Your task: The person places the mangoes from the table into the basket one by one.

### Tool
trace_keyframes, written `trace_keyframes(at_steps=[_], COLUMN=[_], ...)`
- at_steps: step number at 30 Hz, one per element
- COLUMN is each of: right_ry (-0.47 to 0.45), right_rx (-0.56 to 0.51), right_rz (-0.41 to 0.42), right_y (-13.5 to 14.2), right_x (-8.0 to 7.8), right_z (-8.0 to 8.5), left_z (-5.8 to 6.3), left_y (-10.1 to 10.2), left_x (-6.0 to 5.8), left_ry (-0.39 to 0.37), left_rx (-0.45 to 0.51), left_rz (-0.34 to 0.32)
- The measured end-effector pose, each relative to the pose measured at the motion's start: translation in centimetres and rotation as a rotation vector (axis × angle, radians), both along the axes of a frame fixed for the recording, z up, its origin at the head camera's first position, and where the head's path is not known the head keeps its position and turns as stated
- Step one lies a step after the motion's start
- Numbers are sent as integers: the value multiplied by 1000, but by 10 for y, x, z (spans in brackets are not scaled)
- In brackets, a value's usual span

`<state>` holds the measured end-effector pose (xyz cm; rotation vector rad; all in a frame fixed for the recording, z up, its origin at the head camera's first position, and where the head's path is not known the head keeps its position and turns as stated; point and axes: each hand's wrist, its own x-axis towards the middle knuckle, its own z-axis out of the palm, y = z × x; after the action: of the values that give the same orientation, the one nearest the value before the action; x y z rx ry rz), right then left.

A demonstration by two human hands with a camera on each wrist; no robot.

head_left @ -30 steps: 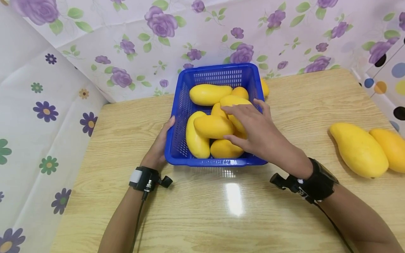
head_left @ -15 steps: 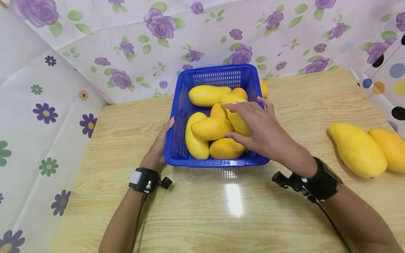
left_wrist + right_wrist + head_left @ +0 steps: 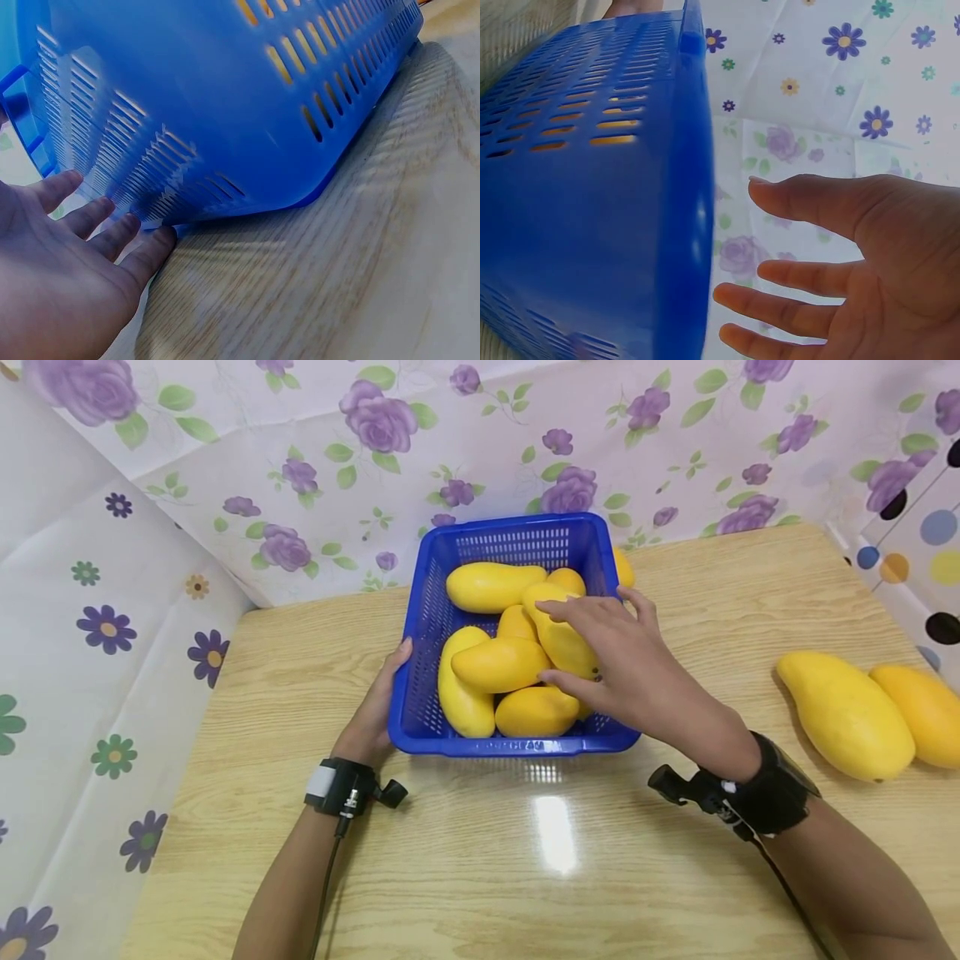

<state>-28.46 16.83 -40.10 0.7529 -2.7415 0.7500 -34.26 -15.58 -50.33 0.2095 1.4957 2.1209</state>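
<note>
A blue plastic basket (image 3: 517, 746) with slotted walls stands on the wooden table, holding several yellow mangoes. My left hand (image 3: 372, 706) is at the basket's left wall; in the left wrist view its straight fingers (image 3: 112, 238) touch the slotted side. Over the basket's right rim, my right hand (image 3: 630, 660) hovers with fingers spread and nothing in its grasp. Closest to its fingertips lies a mango (image 3: 558, 631), its right side partly hidden by the hand. Another mango (image 3: 501, 665) rests on top of the pile, and the right wrist view shows the hand (image 3: 900, 255) beside the rim.
Two mangoes (image 3: 847, 714) lie on the table at the right. One more mango (image 3: 622, 568) shows behind the basket's right wall. Flowered sheets (image 3: 300, 460) cover the walls at the back and left of the table (image 3: 480, 877).
My right hand has drawn slightly right, its fingers coming away from the mango. That mango has settled lower and tilts toward the near right. My left hand stays against the basket.
</note>
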Motion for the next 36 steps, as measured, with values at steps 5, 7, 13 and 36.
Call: trace_keyframes(at_steps=[5, 7, 13, 36], right_ry=[13, 15, 7, 13], right_rx=[-7, -7, -6, -2], right_rz=[1, 5, 7, 14], right_y=[2, 3, 4, 8], right_x=[1, 1, 3, 4], right_z=[2, 2, 4, 4], left_z=[1, 1, 0, -3], left_y=[0, 0, 0, -1], left_x=[1, 1, 0, -2], left_ry=[-20, -18, 10, 11], left_rx=[-4, -15, -30, -33], left_rz=[7, 8, 0, -2])
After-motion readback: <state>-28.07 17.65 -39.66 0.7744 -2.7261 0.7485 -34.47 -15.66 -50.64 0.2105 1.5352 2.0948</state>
